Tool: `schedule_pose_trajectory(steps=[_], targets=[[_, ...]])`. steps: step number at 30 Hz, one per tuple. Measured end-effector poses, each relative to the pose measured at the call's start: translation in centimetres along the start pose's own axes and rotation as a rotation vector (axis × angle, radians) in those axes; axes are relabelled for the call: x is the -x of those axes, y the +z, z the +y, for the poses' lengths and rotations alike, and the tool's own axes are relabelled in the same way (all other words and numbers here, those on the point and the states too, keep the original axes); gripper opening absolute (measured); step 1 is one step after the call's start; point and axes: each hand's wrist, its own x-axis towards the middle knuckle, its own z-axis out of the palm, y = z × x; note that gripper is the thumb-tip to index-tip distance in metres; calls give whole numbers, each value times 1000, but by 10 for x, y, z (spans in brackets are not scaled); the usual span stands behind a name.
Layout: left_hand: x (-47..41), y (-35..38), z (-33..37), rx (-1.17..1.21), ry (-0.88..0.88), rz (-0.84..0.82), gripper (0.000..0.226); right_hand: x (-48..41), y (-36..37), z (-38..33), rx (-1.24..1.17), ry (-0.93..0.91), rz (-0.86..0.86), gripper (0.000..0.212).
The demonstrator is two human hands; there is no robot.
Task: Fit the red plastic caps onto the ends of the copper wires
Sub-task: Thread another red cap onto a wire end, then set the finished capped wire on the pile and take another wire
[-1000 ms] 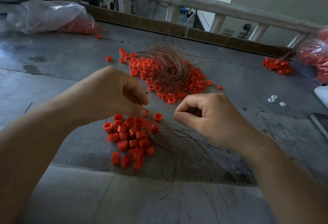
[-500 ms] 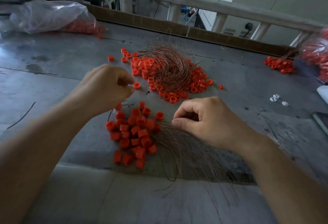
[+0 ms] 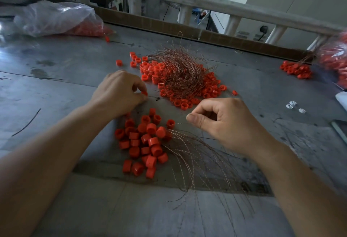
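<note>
So the left hand (image 3: 120, 91) has its fingers curled and is pinching one red cap (image 3: 144, 93) at the fingertips. The right hand (image 3: 227, 122) pinches a single copper wire (image 3: 180, 123), whose end sticks out toward the left hand. The pile of loose caps (image 3: 144, 141) sits between the two forearms, and the fan of bare wires (image 3: 197, 159) spreads under the right wrist. Past both hands there's a wire tangle (image 3: 180, 73) ringed with caps on the metal table (image 3: 65, 78).
</note>
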Motion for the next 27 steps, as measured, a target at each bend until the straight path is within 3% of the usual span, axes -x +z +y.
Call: schedule_pose_trajectory(steps=[7,11,15,27], targets=[[13,-18,12,57,10,23,12,-3,-2,7,39,56,104,18],[36,-32,41,332,124,-77,13,-7,-7,15,94,114,162,16],[45,-27,55,398,204,-171,13,-12,-6,19,145,102,168,11],[44,-27,51,391,233,-121,19,-27,19,25,419,-81,-89,61]])
